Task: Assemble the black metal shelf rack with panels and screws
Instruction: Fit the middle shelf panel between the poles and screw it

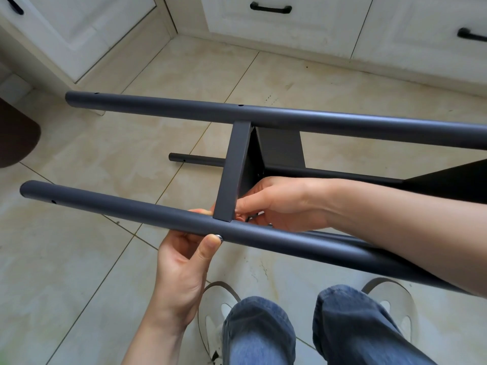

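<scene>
The black rack lies on its side over my knees. Its near tube point(126, 208) and far tube point(163, 108) run left to right, joined by a black panel point(234, 169). My left hand point(184, 262) grips the near tube from below, thumb pressing a silver screw head point(219, 237) on the tube's side. My right hand point(279, 204) reaches behind the near tube at the panel's lower corner, fingers pinching a small part there; what it is I cannot tell. A third tube point(195, 159) shows lower, behind the panel.
Beige tiled floor point(79, 259) lies beneath. White cabinets with black handles point(270, 7) line the far side. A dark brown object point(15, 133) sits at the left edge. My jeans-clad knees point(258, 327) and white shoes are at the bottom.
</scene>
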Demonstrator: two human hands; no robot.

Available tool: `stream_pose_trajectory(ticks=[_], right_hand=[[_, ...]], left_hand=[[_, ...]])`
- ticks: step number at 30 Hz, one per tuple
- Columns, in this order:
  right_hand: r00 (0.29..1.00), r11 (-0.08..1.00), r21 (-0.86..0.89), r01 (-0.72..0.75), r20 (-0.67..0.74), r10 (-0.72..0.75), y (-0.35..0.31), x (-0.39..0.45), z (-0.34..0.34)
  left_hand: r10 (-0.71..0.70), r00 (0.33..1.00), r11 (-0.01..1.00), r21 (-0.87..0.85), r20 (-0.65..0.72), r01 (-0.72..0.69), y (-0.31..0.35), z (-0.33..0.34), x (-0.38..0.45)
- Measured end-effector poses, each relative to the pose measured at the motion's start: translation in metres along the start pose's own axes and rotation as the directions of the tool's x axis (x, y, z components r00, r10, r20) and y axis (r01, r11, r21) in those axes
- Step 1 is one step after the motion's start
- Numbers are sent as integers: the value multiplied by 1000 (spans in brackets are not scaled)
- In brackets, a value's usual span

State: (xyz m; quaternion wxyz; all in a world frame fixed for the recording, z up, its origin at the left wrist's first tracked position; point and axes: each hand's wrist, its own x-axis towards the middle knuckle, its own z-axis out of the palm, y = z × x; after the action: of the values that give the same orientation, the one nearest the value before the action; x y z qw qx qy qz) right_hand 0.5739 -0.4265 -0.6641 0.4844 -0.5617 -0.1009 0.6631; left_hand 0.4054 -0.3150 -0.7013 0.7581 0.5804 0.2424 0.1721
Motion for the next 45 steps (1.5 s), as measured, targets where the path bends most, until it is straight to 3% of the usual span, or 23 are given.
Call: stream_pose_trajectory(ticks=[15, 19, 21, 23, 25, 27, 30, 34, 38, 45], right_hand=[[989, 987, -152, 59, -123, -78, -7, -38, 13], [967, 911, -402, 92, -182, -178, -18, -67, 16], [900, 820, -550, 156, -264, -348, -29, -82, 14], [772, 683, -708, 182, -328, -545, -40, -96, 7], [619, 530, -842, 100, -365, -696, -47, -105, -3], [544, 416, -910, -8, -353, -762, -49, -107, -14], [567, 336, -934, -124, -345, -748, -47, -103, -28], [617, 390, -908, -154, -397, -680, -42, -100, -32], [610, 380, -901, -207, -423, -670, -38, -96, -30], [627, 384, -905, -183, -408, -663, -39, -100, -30]], left_hand=[[-84, 996, 994, -67, 0, 84, 1, 1, -6], [-92, 995, 989, -116, 34, 96, 5, 3, -12], [-86, 996, 984, -152, 36, 90, 4, 5, -15], [-111, 993, 975, -190, 26, 114, 4, 4, -17], [-146, 989, 962, -231, 21, 147, 5, 3, -19], [-176, 984, 951, -252, 27, 177, 8, 3, -21], [-221, 975, 939, -263, 29, 220, 12, 5, -22], [-280, 959, 917, -287, 28, 276, 19, 8, -25], [-339, 941, 840, -444, 17, 311, 27, 16, -26], [-379, 872, 866, -450, -309, 217, 34, 55, -17]])
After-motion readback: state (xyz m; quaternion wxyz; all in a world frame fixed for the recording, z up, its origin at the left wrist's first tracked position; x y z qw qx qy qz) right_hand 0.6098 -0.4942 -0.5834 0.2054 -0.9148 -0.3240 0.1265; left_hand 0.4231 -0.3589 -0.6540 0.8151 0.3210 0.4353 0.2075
